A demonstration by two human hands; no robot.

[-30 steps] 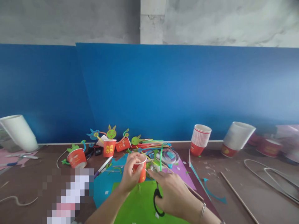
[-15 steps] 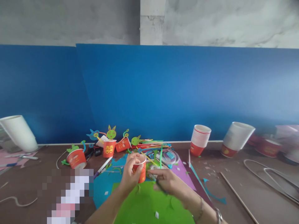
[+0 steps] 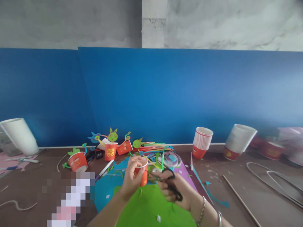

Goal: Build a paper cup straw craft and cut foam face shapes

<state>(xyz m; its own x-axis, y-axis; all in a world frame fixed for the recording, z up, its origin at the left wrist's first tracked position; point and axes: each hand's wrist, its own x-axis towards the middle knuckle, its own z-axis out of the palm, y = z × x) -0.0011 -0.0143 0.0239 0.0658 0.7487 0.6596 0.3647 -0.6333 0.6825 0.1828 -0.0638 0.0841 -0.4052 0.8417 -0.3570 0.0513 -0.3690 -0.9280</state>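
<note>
My left hand (image 3: 133, 177) is wrapped around a red paper cup (image 3: 144, 177), gripping it upright with fingers over the white rim. In my right hand (image 3: 174, 189) is a pair of scissors (image 3: 169, 181) with black handles. The fingers close around the blades' pivot end, and the handle loops stick out over the back of the hand. The blades point left at the cup's right side; whether they touch it I cannot tell. Beneath both hands lies a green sheet of paper (image 3: 151, 205), on top of a blue sheet (image 3: 104, 189).
Decorated red cups (image 3: 110, 151) with paper animal faces stand at the back left, beside colourful straws (image 3: 151, 146). Stacked paper cups (image 3: 203, 140) and a bagged stack (image 3: 239, 138) stand at right. A thin stick (image 3: 241, 200) and a white cable (image 3: 272, 176) lie there too.
My right hand has turned over, bringing the scissors into clear view with the blades towards the cup. My left hand and the cup stay in place.
</note>
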